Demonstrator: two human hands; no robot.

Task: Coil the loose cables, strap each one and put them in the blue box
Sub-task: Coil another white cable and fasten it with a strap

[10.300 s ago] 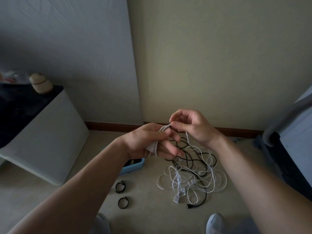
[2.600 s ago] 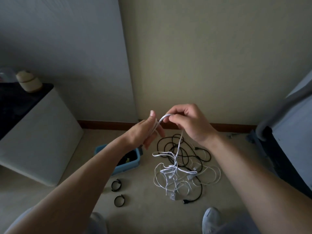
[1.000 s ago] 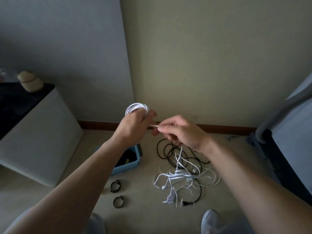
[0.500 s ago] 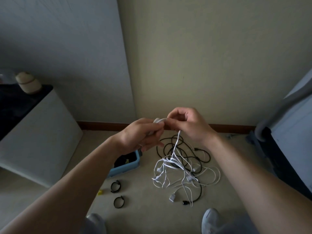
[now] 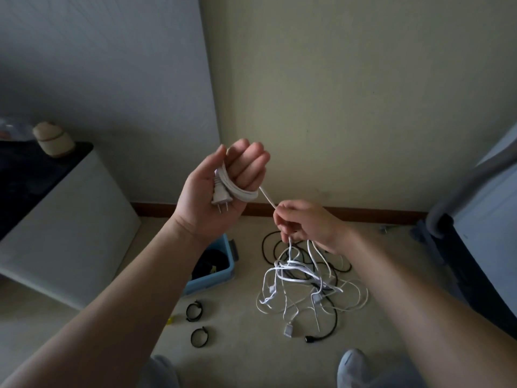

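Note:
My left hand (image 5: 218, 191) is raised palm up with a white cable (image 5: 237, 189) wound in several loops round its fingers; the cable's two-pin plug (image 5: 221, 198) lies on the palm. A taut strand runs from the coil down to my right hand (image 5: 306, 225), which pinches it. Below that hand the cable falls into a tangle of white and black cables (image 5: 305, 284) on the floor. The blue box (image 5: 223, 275) sits on the floor under my left wrist, with dark things inside. Two black straps (image 5: 194, 310) (image 5: 200, 337) lie in front of it.
A white cabinet (image 5: 72, 219) with a black top stands at the left, a beige object (image 5: 53, 139) on it. Dark furniture with a grey bar (image 5: 472, 186) fills the right. Walls meet in a corner ahead. My feet (image 5: 354, 368) are at the bottom edge.
My left hand has risen and turned palm up, showing the coil and plug. My right hand has dropped away from it along the cable, drawing the strand taut.

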